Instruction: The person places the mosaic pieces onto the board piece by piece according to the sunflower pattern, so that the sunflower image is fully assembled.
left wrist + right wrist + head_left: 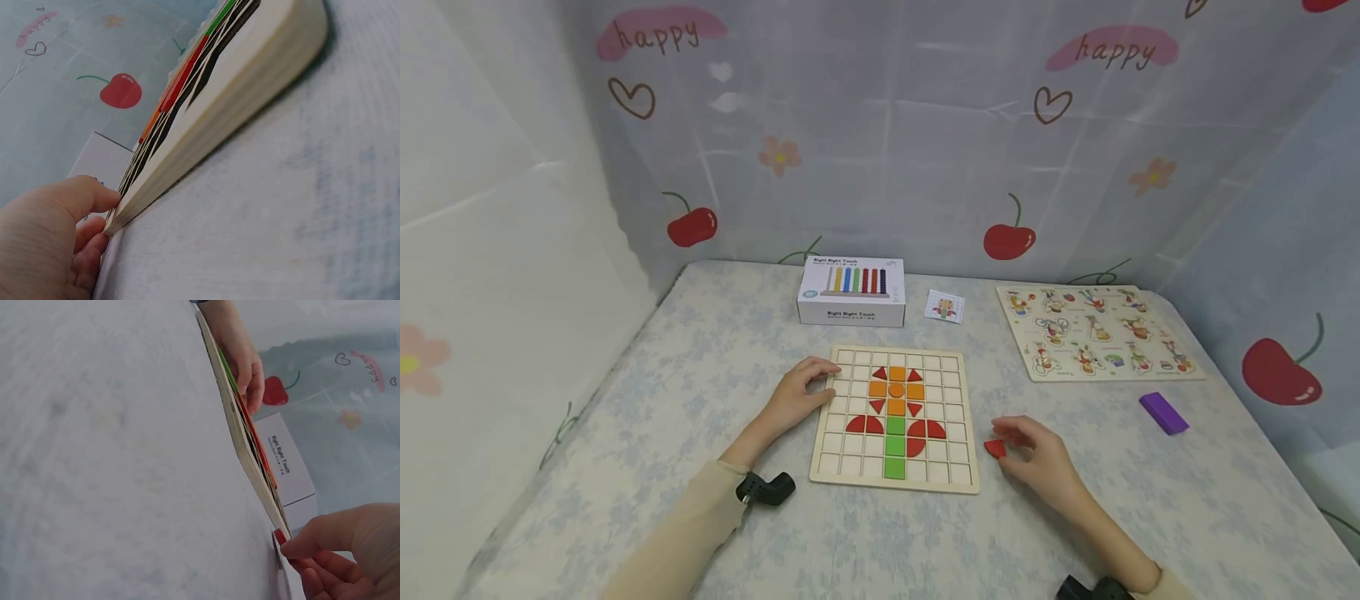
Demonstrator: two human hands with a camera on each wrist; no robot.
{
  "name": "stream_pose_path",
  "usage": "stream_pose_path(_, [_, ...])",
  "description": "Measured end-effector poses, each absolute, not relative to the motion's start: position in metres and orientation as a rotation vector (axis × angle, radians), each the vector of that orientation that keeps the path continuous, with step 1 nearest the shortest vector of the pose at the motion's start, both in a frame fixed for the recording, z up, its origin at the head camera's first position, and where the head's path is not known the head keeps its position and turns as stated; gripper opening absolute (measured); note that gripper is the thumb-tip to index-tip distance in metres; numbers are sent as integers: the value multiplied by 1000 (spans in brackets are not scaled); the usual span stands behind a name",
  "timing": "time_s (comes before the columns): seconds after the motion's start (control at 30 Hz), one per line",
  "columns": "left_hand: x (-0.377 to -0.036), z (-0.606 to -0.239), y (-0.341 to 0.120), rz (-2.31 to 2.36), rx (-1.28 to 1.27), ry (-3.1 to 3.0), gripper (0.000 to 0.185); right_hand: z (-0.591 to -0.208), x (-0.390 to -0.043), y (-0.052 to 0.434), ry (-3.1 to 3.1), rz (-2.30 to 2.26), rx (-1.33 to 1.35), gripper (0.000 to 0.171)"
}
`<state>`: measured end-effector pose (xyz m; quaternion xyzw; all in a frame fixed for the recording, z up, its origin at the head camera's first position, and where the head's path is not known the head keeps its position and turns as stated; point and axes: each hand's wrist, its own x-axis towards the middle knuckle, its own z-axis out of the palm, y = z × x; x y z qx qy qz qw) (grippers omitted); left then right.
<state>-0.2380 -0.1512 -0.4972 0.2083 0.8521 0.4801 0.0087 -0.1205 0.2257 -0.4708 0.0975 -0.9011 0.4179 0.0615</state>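
My right hand (1037, 462) pinches a red quarter-circle piece (995, 448) between thumb and fingers, just right of the wooden grid board (970, 479). In the right wrist view the red piece (279, 536) shows at the thumb tip, beside the board's edge. My left hand (793, 396) rests at the board's left edge, thumb and index finger touching it with a gap between them. On the board, orange squares (897, 374) surround an orange circle (897, 390), with red triangles (914, 376) at the corners. Below run green squares (895, 447), flanked by red quarter-circles (916, 447).
Behind the board stands a white box (850, 312) with a colored-bar picture. A small pattern card (944, 306) lies beside it. A wooden picture puzzle (1105, 333) occupies the back right, with a purple block (1163, 413) in front. A printed curtain (887, 183) hangs behind the table.
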Motion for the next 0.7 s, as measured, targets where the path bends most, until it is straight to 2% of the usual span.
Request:
stream_pose_path(0.47, [-238,-498,-151,1506,640,2662,32,-474,-122,226,-2709,1320,276,43])
stream_pose_path(0.7, [-239,-496,-151,1501,633,2666,31,-468,-125,205,-2635,1343,307,43])
